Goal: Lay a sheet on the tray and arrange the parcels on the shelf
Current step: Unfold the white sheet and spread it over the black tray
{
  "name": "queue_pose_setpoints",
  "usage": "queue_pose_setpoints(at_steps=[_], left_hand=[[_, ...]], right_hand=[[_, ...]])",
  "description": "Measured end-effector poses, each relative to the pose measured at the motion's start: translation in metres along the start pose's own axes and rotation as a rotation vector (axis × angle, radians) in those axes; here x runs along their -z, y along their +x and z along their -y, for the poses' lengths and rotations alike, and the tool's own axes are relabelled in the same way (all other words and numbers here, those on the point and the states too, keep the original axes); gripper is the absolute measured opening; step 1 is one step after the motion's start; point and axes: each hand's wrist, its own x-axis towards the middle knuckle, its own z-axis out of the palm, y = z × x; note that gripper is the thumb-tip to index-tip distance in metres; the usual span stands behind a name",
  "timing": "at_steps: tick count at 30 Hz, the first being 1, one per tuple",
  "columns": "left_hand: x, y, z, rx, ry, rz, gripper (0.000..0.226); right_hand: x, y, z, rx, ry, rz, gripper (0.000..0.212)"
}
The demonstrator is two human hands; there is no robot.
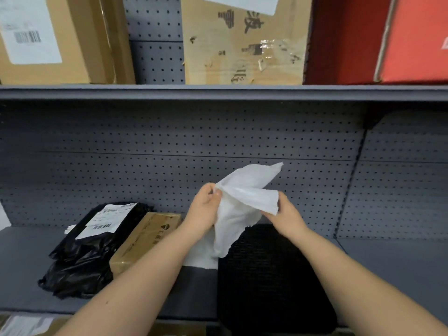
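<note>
Left hand (204, 209) and right hand (287, 215) pinch a crumpled soft white sheet (238, 207) above the black mesh tray (274, 275).

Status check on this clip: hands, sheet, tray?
Both hands, left and right, pinching the white sheet, held up, crumpled. Black tray on shelf below, still bare. Black bag parcel and brown box lie left, clear of tray.

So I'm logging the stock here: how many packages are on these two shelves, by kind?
Brown cardboard boxes, upper shelf: 2
Red cardboard boxes, upper shelf: 1
Black plastic mailer bags, lower shelf: 2
Tan taped cardboard box, lower shelf: 1
Total: 6
</note>
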Motion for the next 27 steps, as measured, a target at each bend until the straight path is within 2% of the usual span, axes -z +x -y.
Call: queue_pose_setpoints(at_steps=[6,9,12,14,17,18,19,20,22,24,27], left_hand=[[-0.026,0.008,-0.012,0.198,-0.240,-0.020,0.023],[-0.038,0.012,-0.001,0.327,-0.256,0.008,0.020],[-0.053,0.007,0.015,0.448,-0.243,0.034,0.007],[-0.062,0.004,0.028,0.502,-0.213,0.039,0.031],[-0.070,0.001,0.040,0.541,-0.136,0.080,0.084],[-0.073,0.000,0.042,0.548,-0.112,0.093,0.095],[-0.077,-0.002,0.043,0.545,-0.084,0.097,0.096],[-0.081,-0.003,0.045,0.521,-0.044,0.090,0.086],[-0.090,-0.004,0.047,0.445,0.077,0.043,0.050],[-0.103,-0.009,0.046,0.378,0.140,0.073,0.027],[-0.128,-0.016,0.036,0.377,0.124,0.178,0.032]], right_hand=[[0.040,-0.019,0.004,-0.065,0.137,-0.009,0.011],[0.057,-0.030,0.005,-0.090,0.172,-0.016,0.017],[0.065,-0.040,-0.003,-0.161,0.220,-0.023,0.022],[0.065,-0.045,-0.010,-0.199,0.216,-0.024,0.026],[0.065,-0.045,-0.023,-0.233,0.179,-0.006,0.025],[0.064,-0.045,-0.028,-0.243,0.167,0.001,0.022],[0.063,-0.043,-0.033,-0.248,0.156,0.006,0.018],[0.063,-0.042,-0.037,-0.248,0.145,0.006,0.015],[0.061,-0.040,-0.044,-0.243,0.133,-0.001,0.013],[0.061,-0.039,-0.051,-0.236,0.139,0.027,0.016],[0.060,-0.036,-0.055,-0.205,0.125,0.116,0.019]])
